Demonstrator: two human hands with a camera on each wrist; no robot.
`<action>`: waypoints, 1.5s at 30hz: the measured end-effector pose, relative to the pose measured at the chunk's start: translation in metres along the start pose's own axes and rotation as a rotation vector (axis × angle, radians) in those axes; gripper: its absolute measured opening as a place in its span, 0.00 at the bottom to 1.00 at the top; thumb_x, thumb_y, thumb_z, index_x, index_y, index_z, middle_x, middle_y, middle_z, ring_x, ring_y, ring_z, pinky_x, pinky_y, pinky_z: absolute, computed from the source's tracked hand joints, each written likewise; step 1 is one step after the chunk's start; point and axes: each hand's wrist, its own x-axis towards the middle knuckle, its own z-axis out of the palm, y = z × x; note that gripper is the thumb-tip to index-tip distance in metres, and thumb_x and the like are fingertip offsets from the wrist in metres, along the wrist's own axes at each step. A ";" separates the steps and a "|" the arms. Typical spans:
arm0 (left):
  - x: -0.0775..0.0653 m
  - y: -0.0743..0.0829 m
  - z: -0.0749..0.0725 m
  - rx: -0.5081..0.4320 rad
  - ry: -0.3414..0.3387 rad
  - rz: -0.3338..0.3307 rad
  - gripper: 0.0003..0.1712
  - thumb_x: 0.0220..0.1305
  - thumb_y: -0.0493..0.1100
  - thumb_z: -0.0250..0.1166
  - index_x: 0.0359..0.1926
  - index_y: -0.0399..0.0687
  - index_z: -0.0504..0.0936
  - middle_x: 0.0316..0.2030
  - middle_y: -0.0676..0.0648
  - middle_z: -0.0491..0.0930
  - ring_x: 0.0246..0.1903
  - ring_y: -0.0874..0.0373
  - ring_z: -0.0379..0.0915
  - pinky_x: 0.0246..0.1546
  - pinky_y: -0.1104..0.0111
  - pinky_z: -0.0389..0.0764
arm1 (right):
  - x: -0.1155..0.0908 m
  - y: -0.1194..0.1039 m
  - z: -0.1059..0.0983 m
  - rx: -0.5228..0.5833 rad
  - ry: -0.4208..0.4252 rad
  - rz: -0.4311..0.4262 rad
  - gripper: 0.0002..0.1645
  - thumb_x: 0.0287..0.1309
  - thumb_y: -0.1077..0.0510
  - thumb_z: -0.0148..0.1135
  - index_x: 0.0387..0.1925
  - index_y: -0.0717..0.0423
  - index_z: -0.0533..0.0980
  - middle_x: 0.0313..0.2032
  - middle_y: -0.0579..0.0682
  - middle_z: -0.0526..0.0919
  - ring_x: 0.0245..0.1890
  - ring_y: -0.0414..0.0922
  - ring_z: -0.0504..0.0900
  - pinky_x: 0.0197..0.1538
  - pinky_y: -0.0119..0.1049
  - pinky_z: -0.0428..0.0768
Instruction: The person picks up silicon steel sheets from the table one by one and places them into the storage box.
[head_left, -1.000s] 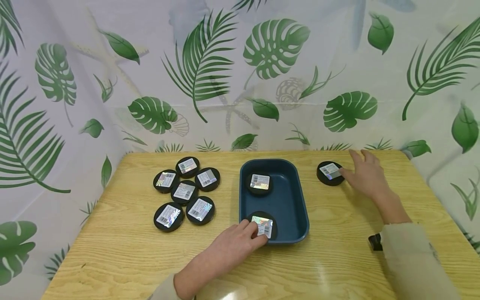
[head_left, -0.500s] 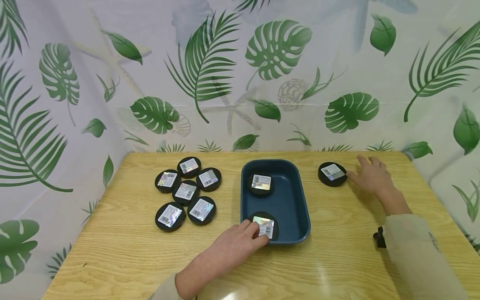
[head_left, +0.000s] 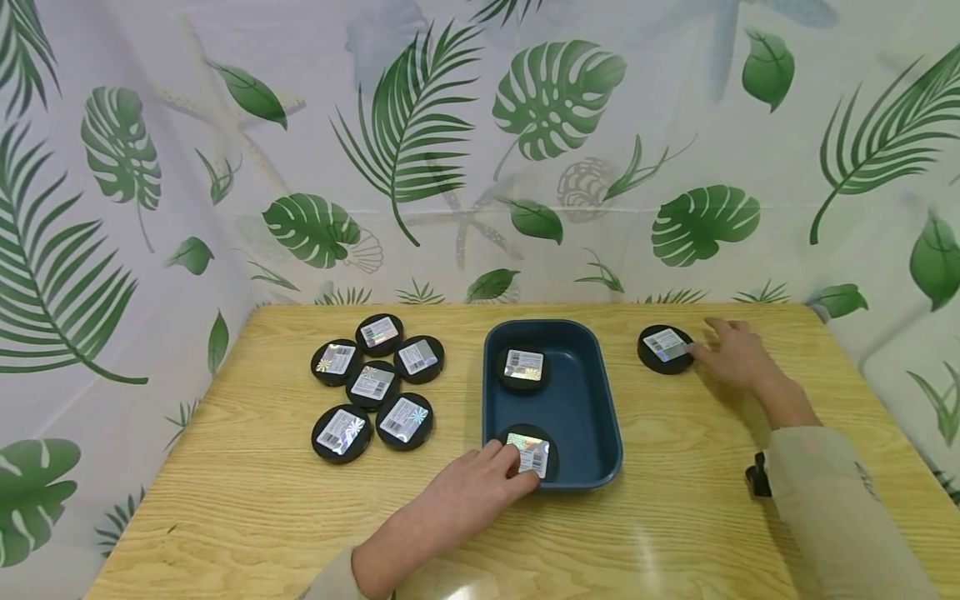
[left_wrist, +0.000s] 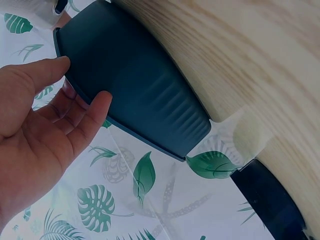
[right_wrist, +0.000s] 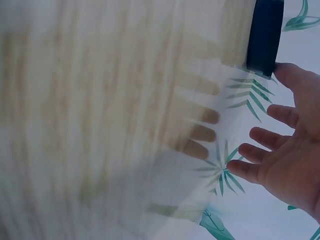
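Observation:
In the head view my left hand (head_left: 476, 483) reaches over the near left corner of a dark blue tray (head_left: 581, 417). Its fingers curl over the rim, and fingertips lie on a black disc (head_left: 551, 454) with a shiny white label. In the left wrist view the thumb is on the tray's outer wall (left_wrist: 130, 75), while some fingers pass behind the rim. A second labelled disc (head_left: 522, 368) lies farther back in the tray. To the right, my right hand (head_left: 735, 358) has its thumb at the edge of another disc (head_left: 665, 349), the other fingers spread and loose.
Several like discs (head_left: 372, 383) lie grouped on the wooden table (head_left: 247, 500) left of the tray. A leaf-printed sheet (head_left: 442, 150) hangs behind the table. A small black object (head_left: 759, 477) sits by the right sleeve (head_left: 832, 500).
My right hand drew slightly away from the disc on the right, then came back to its edge. The left hand, tray and discs have stayed in place.

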 end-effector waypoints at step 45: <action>0.001 -0.001 -0.001 -0.013 -0.024 -0.005 0.13 0.70 0.41 0.61 0.53 0.59 0.78 0.41 0.51 0.74 0.40 0.59 0.69 0.34 0.75 0.75 | 0.011 -0.038 0.025 -0.012 -0.075 -0.122 0.56 0.63 0.42 0.64 0.70 0.82 0.51 0.67 0.82 0.52 0.64 0.77 0.58 0.61 0.68 0.63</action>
